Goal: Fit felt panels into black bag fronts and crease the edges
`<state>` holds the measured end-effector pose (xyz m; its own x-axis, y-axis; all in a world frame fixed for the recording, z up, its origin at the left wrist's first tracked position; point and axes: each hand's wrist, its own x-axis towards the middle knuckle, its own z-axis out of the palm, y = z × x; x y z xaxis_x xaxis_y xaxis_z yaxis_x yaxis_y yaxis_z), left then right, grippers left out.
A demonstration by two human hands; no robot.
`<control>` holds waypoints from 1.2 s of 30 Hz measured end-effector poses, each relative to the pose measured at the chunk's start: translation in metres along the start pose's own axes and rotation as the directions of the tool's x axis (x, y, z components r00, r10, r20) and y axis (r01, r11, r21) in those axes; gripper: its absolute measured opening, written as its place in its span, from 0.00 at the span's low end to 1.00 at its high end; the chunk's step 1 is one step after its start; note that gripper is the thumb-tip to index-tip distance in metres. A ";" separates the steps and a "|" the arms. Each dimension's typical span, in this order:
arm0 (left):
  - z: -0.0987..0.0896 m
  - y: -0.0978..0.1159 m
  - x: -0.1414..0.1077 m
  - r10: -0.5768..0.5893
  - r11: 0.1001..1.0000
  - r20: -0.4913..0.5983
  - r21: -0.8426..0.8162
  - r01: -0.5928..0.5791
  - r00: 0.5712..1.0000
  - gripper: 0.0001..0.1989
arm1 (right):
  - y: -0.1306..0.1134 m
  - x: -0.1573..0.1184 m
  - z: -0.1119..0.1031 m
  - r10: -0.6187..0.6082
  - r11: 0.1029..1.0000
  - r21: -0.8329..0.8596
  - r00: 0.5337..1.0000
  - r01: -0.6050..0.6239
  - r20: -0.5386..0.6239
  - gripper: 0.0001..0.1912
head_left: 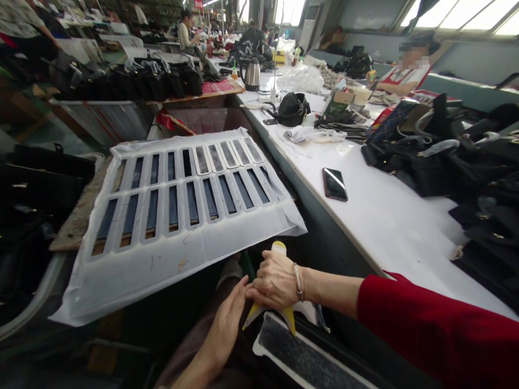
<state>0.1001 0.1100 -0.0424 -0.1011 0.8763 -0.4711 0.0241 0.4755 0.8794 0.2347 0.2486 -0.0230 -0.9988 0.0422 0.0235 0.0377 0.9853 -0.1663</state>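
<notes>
My right hand (273, 280) is closed in a fist around a yellow-and-white peel (279, 247) that looks like a banana's. Its white, yellow-rimmed end sticks out above the fist, and pointed yellow flaps hang below. My left hand (227, 319) has its fingers stretched out, their tips beside or touching the right hand's fingers; I see nothing in it. Under the flaps lies a long dark grey strip with a white border (308, 354), on a black item over my lap. Ahead to the left, a white sheet (178, 265) has rows of slots, several filled with grey, white-edged strips (214, 158).
A white table (377, 216) runs along the right, bearing a phone (334, 184), a black pouch (292, 109) and a steel kettle (251, 74). Black bags (430, 156) pile up at right, with more bags (162, 75) behind the sheet. A person (409, 70) sits across the table.
</notes>
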 end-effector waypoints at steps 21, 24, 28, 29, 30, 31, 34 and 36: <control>0.011 0.032 -0.026 0.023 0.777 0.313 0.592 -0.214 0.950 0.30 | -0.012 -0.006 -0.010 0.144 0.990 -0.015 0.989 -0.144 0.037 0.26; 0.011 0.032 -0.025 0.035 0.792 0.302 0.574 -0.210 0.953 0.30 | -0.013 -0.008 -0.008 0.167 0.986 -0.007 0.986 -0.167 0.029 0.28; 0.010 0.031 -0.025 0.045 0.804 0.288 0.558 -0.206 0.956 0.29 | -0.016 -0.012 -0.006 0.209 0.978 0.001 0.978 -0.209 0.022 0.29; 0.010 0.031 -0.025 0.040 0.806 0.289 0.556 -0.202 0.956 0.29 | -0.017 -0.013 -0.006 0.217 0.976 0.002 0.976 -0.218 0.022 0.29; 0.010 0.031 -0.026 0.033 0.807 0.293 0.556 -0.199 0.955 0.30 | -0.018 -0.014 -0.006 0.225 0.974 0.003 0.974 -0.225 0.024 0.29; 0.010 0.032 -0.026 0.025 0.806 0.300 0.558 -0.197 0.954 0.30 | -0.019 -0.015 -0.006 0.231 0.973 0.005 0.973 -0.231 0.027 0.29; 0.012 0.035 -0.028 0.003 0.795 0.321 0.573 -0.198 0.947 0.28 | -0.022 -0.018 -0.006 0.250 0.968 0.017 0.968 -0.250 0.035 0.30; 0.013 0.036 -0.029 0.006 0.789 0.323 0.579 -0.203 0.946 0.26 | -0.026 -0.020 -0.006 0.269 0.962 0.024 0.962 -0.271 0.042 0.29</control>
<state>0.1172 0.1030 0.0022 0.2256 0.8572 -0.4628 0.6157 0.2427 0.7497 0.2538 0.2234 -0.0131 -0.9521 0.2991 -0.0633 0.3058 0.9329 -0.1903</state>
